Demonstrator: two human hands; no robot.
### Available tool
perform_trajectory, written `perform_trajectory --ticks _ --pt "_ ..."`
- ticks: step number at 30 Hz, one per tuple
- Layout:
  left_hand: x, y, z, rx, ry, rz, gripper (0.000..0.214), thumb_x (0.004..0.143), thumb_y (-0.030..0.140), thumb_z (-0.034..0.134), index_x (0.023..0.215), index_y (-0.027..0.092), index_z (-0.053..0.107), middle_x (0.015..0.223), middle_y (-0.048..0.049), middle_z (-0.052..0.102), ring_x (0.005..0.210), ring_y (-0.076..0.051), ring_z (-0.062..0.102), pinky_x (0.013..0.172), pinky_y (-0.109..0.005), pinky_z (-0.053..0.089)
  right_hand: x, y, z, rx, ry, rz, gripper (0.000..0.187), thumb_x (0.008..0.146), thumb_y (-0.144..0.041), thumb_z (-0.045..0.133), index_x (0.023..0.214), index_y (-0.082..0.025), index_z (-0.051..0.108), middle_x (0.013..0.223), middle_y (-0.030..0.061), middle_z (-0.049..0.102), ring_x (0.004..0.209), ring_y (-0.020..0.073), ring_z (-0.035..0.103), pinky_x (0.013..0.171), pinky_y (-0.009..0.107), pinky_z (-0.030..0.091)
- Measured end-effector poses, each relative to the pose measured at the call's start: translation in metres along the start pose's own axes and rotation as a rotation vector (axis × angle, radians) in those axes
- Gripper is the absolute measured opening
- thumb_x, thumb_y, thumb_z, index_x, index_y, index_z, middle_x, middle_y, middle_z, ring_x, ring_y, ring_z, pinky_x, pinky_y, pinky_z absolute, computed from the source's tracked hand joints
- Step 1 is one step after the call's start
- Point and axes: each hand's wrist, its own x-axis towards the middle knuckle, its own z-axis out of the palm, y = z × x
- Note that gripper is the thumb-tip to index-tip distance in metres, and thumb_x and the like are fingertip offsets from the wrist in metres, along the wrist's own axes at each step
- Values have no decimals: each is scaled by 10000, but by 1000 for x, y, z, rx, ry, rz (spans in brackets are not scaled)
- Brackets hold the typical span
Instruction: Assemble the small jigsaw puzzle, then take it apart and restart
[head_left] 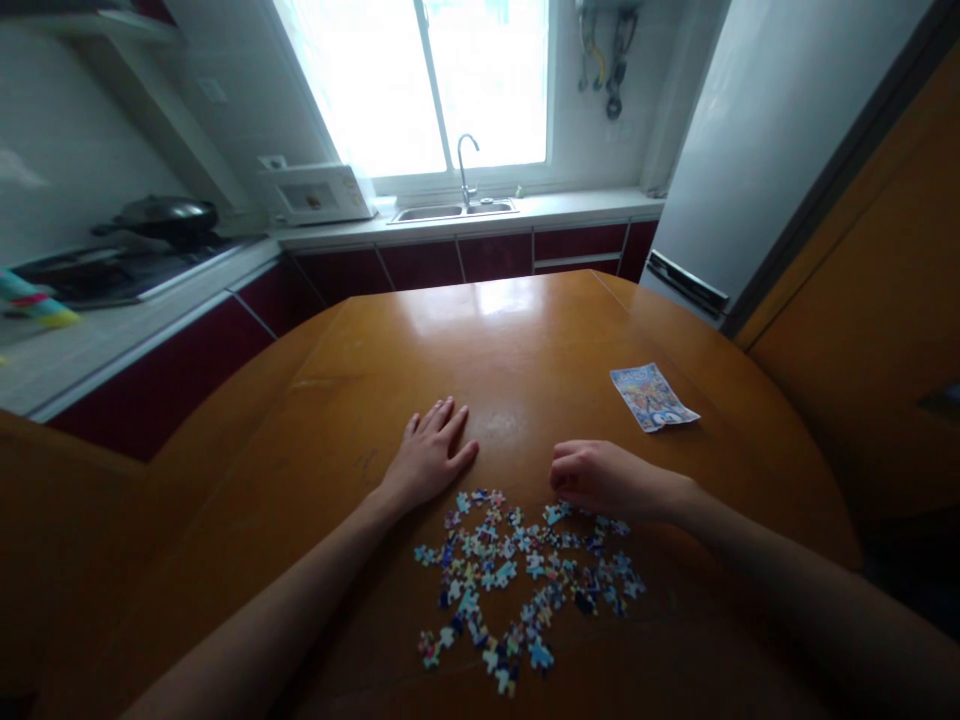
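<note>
A loose pile of small jigsaw puzzle pieces (506,575), mostly blue, white and dark, is spread over the near part of the wooden table (322,420). My left hand (427,455) lies flat on the tabletop just beyond the pile's left side, fingers spread, holding nothing. At the pile's far right edge is my right hand (600,475), its fingers curled down close to the pieces. Whatever its fingertips hold, if anything, is hidden beneath the hand. Farther right lies a creased, colourful printed sheet (651,397).
Beyond the table runs a counter with a sink (439,212), a faucet (466,165) and a white microwave (319,193). A lidded pan (166,215) sits on the stove at left. To the right stands a grey fridge (780,130).
</note>
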Motion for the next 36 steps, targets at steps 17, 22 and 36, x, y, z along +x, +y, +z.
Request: perform_trajectory --ticks 17,22,36 --pt "0 -2 3 -11 35 5 647 969 579 366 1505 218 397 1610 -105 282 1497 -286 242 1197 -540 227 8 -9 27 7 81 136 35 799 -215 662 792 -188 640 828 12 636 709 127 543 643 236 386" --pt "-1 0 1 -13 17 3 653 972 574 368 1511 205 389 1609 -115 279 1501 -289 231 1201 -539 217 9 -1 18 32 191 233 91 842 -162 584 804 -183 663 800 17 638 687 124 547 627 239 379" --pt "-1 -2 4 -26 26 13 649 971 581 371 1508 217 393 1612 -111 273 1499 -294 235 1201 -539 216 12 10 25 72 286 312 113 862 -158 592 857 -171 704 875 59 666 750 154 593 679 262 442"
